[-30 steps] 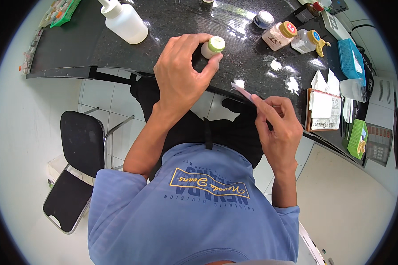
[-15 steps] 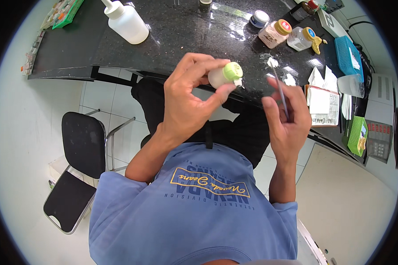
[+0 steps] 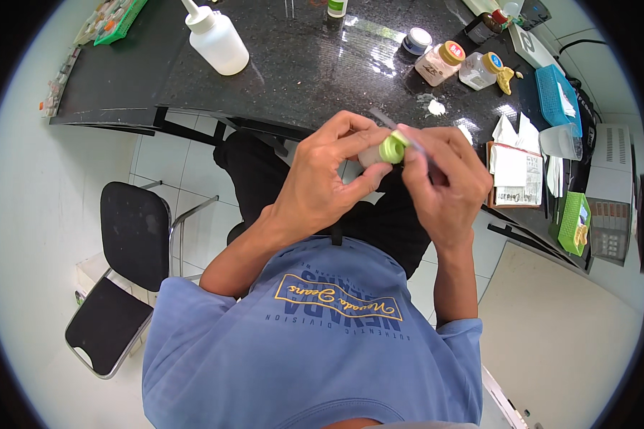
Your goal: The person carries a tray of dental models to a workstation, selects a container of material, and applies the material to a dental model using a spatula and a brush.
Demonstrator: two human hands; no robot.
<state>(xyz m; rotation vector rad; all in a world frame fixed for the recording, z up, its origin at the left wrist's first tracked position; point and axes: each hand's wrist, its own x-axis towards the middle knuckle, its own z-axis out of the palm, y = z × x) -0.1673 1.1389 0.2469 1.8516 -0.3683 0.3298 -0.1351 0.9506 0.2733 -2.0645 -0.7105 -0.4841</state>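
Head view: the left hand [image 3: 334,159] has its thumb and fingers wrapped closely around a small pale bottle [image 3: 370,155], held in the air by the near edge of the dark surface [image 3: 293,82]. The bottle is tilted, its green mouth facing the right hand [image 3: 447,171], whose fingers are pinched on a thin stick [image 3: 382,117] and bunched against a green cap [image 3: 401,136]. Whether that cap is hinged or loose I cannot tell.

To handle this well, the left grip should be steady without squeezing, the mouth tipped up so nothing spills, and the stick clear of the rim.

What the bottle contains is hidden. On the surface, a white squeeze bottle [image 3: 220,44] stands apart; a gold-lidded jar [image 3: 434,69] shows pinkish contents beside a clear jar [image 3: 477,73] with whitish contents. White powder [image 3: 436,107] lies uncovered nearby.
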